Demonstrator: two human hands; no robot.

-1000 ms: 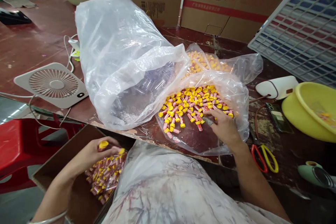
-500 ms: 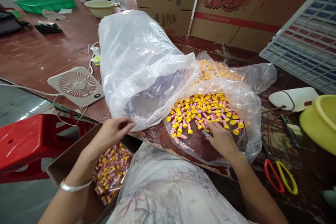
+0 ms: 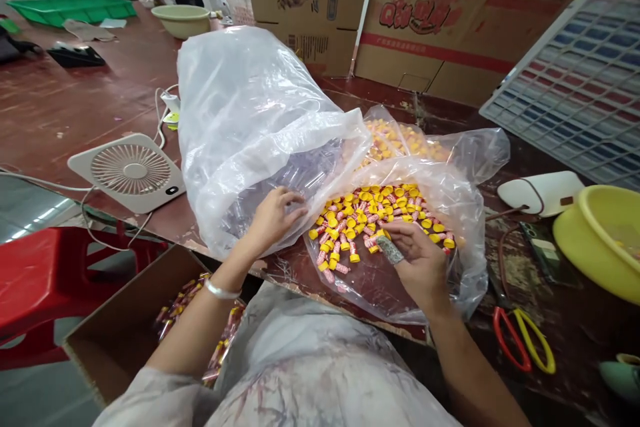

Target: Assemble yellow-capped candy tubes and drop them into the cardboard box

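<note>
My left hand [image 3: 279, 219] reaches over the mouth of the large white plastic bag [image 3: 250, 93], fingers loosely bent and apart with nothing visible in them. Clear plastic tubes [image 3: 313, 173] lie inside that bag. To the right, a clear plastic bag [image 3: 453, 197] lies open with a heap of small pink-patterned tubes with yellow caps [image 3: 370, 207]. My right hand [image 3: 417, 260], a grey wrap on its thumb, is at the near edge of this heap. Its thumb and fingertips pinch together at a yellow-capped tube [image 3: 371, 243], partly hidden.
A cardboard box [image 3: 113, 327] holding more capped tubes stands below the table's edge, by a red stool [image 3: 45, 280]. A white fan [image 3: 133, 172] sits left of the bags. Scissors [image 3: 523, 340], a phone [image 3: 545, 253] and a yellow bowl [image 3: 595, 240] lie right. Cartons [image 3: 430, 40] stand behind.
My left hand has moved right and up, from the white bag's near edge to over its mouth. My right hand has lifted and turned slightly, its fingers drawn toward the thumb. The view has shifted slightly.
</note>
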